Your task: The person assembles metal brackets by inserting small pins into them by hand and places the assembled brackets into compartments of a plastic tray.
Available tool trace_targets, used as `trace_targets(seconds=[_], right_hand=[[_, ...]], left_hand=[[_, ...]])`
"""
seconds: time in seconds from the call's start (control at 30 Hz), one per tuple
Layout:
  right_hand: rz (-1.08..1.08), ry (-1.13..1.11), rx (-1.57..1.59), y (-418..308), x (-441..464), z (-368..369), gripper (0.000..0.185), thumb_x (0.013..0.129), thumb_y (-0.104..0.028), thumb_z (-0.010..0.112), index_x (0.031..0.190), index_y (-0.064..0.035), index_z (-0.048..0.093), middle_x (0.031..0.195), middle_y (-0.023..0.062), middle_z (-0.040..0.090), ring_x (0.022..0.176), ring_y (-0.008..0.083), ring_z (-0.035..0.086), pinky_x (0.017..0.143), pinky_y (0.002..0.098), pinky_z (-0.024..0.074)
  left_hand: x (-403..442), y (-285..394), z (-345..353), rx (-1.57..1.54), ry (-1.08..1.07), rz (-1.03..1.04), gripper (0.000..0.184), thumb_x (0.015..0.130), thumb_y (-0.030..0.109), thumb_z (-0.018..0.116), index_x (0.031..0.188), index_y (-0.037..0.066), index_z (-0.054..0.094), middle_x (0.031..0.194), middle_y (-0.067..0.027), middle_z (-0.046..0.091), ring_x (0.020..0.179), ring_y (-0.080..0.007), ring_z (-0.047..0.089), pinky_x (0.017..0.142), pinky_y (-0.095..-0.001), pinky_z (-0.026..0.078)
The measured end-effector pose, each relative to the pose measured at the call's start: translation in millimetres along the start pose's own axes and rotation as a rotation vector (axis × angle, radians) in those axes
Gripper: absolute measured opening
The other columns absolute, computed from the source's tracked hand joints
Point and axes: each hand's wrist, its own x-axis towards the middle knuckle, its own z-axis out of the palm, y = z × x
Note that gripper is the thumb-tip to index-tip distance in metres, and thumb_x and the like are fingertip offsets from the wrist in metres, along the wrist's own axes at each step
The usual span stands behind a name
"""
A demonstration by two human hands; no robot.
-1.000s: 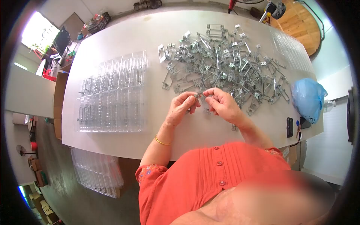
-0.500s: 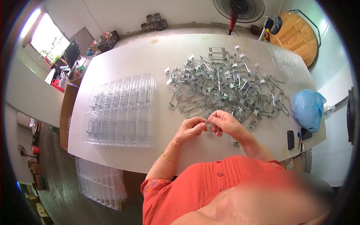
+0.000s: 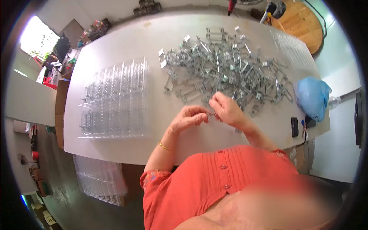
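Note:
Near the front of the table, my left hand and my right hand meet, fingertips almost touching. Between them shows a bit of a small metal piece, mostly covered by the fingers, so its full shape cannot be made out. Both hands are closed in a pinch on it. Just beyond my hands spreads a heap of grey metal brackets, some with long thin bars. To the left lies a clear plastic tray with rows of compartments and metal pieces inside.
Another stack of clear trays lies at the back right of the white table. A blue plastic bag and a black case sit at the right. More clear trays stand below the left front edge.
My head view has tilted, so the table appears higher in the picture. Both hands stay together; the right hand has turned slightly, and less of the metal piece shows.

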Motion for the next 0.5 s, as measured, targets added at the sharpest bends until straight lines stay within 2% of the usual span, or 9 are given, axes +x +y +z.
trace_targets(seconds=[0.07,0.17,0.2,0.27,0.33,0.43,0.5], right_hand=[[-0.085,0.102,-0.181,10.7,5.8,1.6,0.026,0.106,-0.027,0.057,0.097,-0.0028,0.056,0.066,0.0055,0.064,0.056,0.0115,0.061,0.052,0.0303,0.0491],[0.098,0.094,0.156,-10.6,1.8,-5.7,0.024,0.107,-0.025,0.057,0.099,-0.0032,0.057,0.066,0.0046,0.064,0.058,0.0105,0.060,0.054,0.0296,0.0498],[0.154,0.060,0.232,-15.5,0.8,-8.3,0.017,0.107,-0.019,0.057,0.102,-0.0035,0.058,0.072,0.0026,0.065,0.066,0.0086,0.060,0.058,0.0278,0.0503],[0.109,0.019,0.272,-19.9,-2.6,-7.1,0.014,0.107,-0.017,0.057,0.105,-0.0038,0.059,0.078,0.0010,0.065,0.071,0.0074,0.059,0.061,0.0264,0.0497],[0.063,-0.028,0.302,-18.1,-4.3,-0.1,0.011,0.105,-0.014,0.058,0.108,-0.0039,0.061,0.087,-0.0012,0.064,0.077,0.0055,0.058,0.063,0.0243,0.0474],[0.094,-0.125,0.285,-17.9,-5.2,8.1,0.011,0.104,-0.013,0.058,0.106,-0.0035,0.063,0.084,-0.0022,0.063,0.074,0.0048,0.056,0.063,0.0239,0.0454],[0.071,-0.111,0.266,-19.3,-2.7,11.0,0.010,0.103,-0.012,0.058,0.105,-0.0032,0.064,0.082,-0.0024,0.063,0.072,0.0045,0.055,0.061,0.0239,0.0445]], left_hand=[[0.8,-1.4,1.5,-0.003,-0.011,0.013,0.041,0.098,0.038,0.070,0.119,0.003,0.073,0.093,-0.0060,0.072,0.071,-0.0084,0.055,0.065,-0.0244,0.045],[4.4,-8.2,3.5,-0.119,0.090,0.096,0.038,0.102,0.036,0.065,0.118,0.002,0.071,0.093,-0.0072,0.072,0.069,-0.0096,0.056,0.063,-0.0240,0.045],[5.7,-9.8,2.2,-0.184,0.147,0.119,0.038,0.103,0.035,0.063,0.118,0.001,0.071,0.092,-0.0075,0.072,0.069,-0.0101,0.056,0.062,-0.0239,0.045],[9.0,-13.2,-5.3,-0.255,0.194,0.186,0.039,0.108,0.034,0.055,0.122,0.000,0.068,0.091,-0.0087,0.071,0.069,-0.0117,0.058,0.060,-0.0243,0.045],[11.3,-15.1,-8.2,-0.342,0.219,0.214,0.040,0.109,0.034,0.054,0.122,0.000,0.068,0.090,-0.0089,0.070,0.069,-0.0122,0.058,0.059,-0.0246,0.044],[11.0,-15.9,-6.5,-0.407,0.244,0.235,0.040,0.109,0.035,0.053,0.122,0.000,0.067,0.092,-0.0091,0.070,0.068,-0.0131,0.058,0.059,-0.0251,0.044],[11.1,-15.5,-6.0,-0.404,0.246,0.213,0.038,0.109,0.035,0.054,0.122,0.001,0.067,0.092,-0.0092,0.070,0.069,-0.0135,0.058,0.059,-0.0256,0.045]])
